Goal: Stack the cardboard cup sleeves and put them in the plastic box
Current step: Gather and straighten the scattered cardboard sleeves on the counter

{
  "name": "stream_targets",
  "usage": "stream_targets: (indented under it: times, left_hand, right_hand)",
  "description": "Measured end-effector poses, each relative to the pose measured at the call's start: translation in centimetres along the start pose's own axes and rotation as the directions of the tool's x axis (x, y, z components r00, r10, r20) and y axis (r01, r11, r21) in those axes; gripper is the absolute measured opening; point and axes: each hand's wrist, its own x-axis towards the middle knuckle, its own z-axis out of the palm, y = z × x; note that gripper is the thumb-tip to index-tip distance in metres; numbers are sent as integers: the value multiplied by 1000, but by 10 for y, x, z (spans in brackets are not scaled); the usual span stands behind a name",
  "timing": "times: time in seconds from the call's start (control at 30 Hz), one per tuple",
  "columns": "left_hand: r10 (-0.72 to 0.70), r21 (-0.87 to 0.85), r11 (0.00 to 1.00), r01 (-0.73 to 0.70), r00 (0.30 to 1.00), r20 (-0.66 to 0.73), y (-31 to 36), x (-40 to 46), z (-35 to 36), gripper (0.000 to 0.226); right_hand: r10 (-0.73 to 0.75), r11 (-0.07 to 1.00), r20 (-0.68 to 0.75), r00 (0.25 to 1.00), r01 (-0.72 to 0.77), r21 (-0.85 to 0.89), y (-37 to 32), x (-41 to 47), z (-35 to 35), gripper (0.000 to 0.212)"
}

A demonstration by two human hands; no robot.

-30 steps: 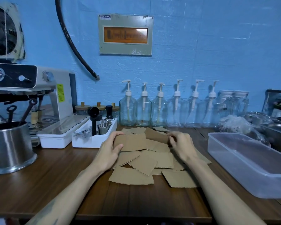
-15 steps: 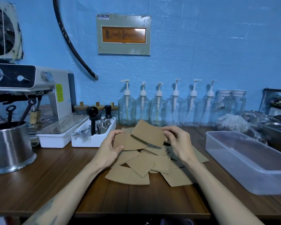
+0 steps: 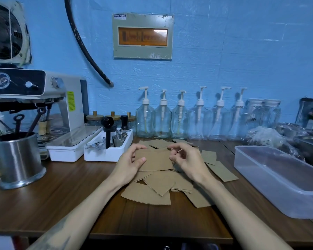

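Above the sleeve pile (image 3: pixel 153 188), left hand (image 3: pixel 129 164) grips a sleeve (image 3: pixel 154 160); right hand (image 3: pixel 185 160) pinches its edge.

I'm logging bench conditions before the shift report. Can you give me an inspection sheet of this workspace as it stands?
Surface: wooden table, dark brown, seams visible.
Job's things: loose pile of cardboard sleeves at centre; one held sleeve raised above the pile; plastic box to the right, nothing seen inside.
Clutter: espresso machine, steel canister with tools, white tray of utensils, row of pump bottles, metal pans at far right.
Grippers: left hand grips the held sleeve's left edge; right hand pinches its right edge.
Cables: black hose on the wall.
Surroundings: blue wall, wall panel, fan upper left.
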Motion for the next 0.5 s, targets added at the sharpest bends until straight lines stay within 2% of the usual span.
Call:
stream_targets:
  times: [0.2,0.3,0.4,0.5]
  left_hand:
    - [-8,-8,1000,8,998,-67,1,0,-6,30]
    - [-8,-8,1000,8,992,-122,3,-1,-10,30]
    - [-20,-5,1000,20,989,-144,3,-1,-12,30]
    - [-15,49,999,20,994,-108,2,-2,-9,30]
  right_hand:
    - [-3,979,-5,1000,2,-204,13,-4,-9,22]
    - [13,929,-19,1000,-19,-369,25,-3,-17,16]
    - [109,882,-19,994,-106,-460,31,-5,-23,31]
    - [186,855,27,982,-148,-497,27,-7,-23,53]
